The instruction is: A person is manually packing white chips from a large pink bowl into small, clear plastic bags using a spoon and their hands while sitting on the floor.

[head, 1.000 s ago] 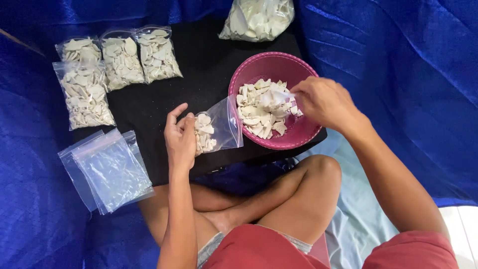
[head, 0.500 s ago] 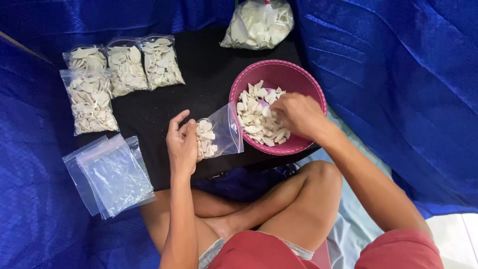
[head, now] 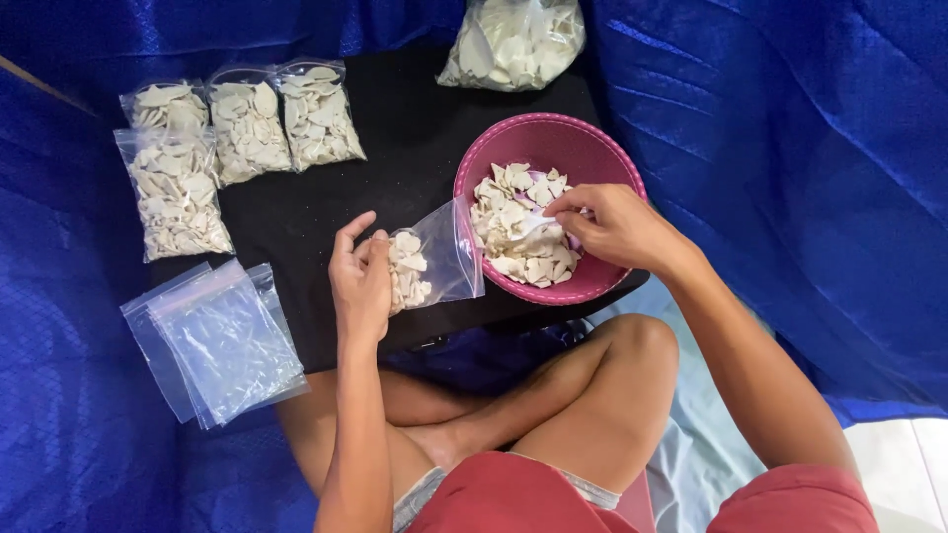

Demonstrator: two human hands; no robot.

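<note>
Open board centre: bare strip of black board [head: 395, 148] between filled bags [head: 247, 123] and pink bowl [head: 553, 148].
Left edge: empty bags [head: 222, 341] stacked.
Far edge: large bag [head: 513, 39], possibly overhanging.
Bowl mouth: right hand [head: 612, 227] occupies it.
Bowl's left: half-filled bag [head: 434, 262] held by left hand [head: 360, 281], touching the rim.

Soft, even daylight is filling the frame, brightest at the lower right corner. The blue tarp [head: 810, 148] is catching a faint sheen along its folds, upper right. Shadows are staying shallow under the bowl [head: 549, 138]. Focus is holding sharp throughout; edges are bending slightly.
</note>
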